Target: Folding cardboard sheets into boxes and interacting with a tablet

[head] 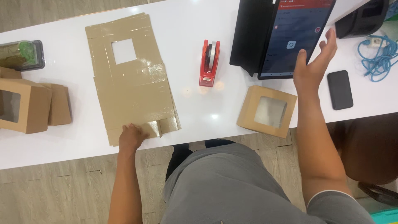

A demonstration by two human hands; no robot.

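The left hand (pixel 132 138) lay on the near edge of a stack of flat cardboard sheets (pixel 130 79) on the white table (pixel 190 112), its grip pressed down on the top sheet, closed around nothing. The right hand (pixel 314 62) hovered before a propped tablet (pixel 290 29), fingers spread apart, empty. A small windowed box (pixel 267 111) sat below it, a red tape dispenser (pixel 209 62) between box and sheets.

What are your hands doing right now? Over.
Left hand flat on cardboard sheets. Right hand open, at tablet screen. Tape dispenser between them.
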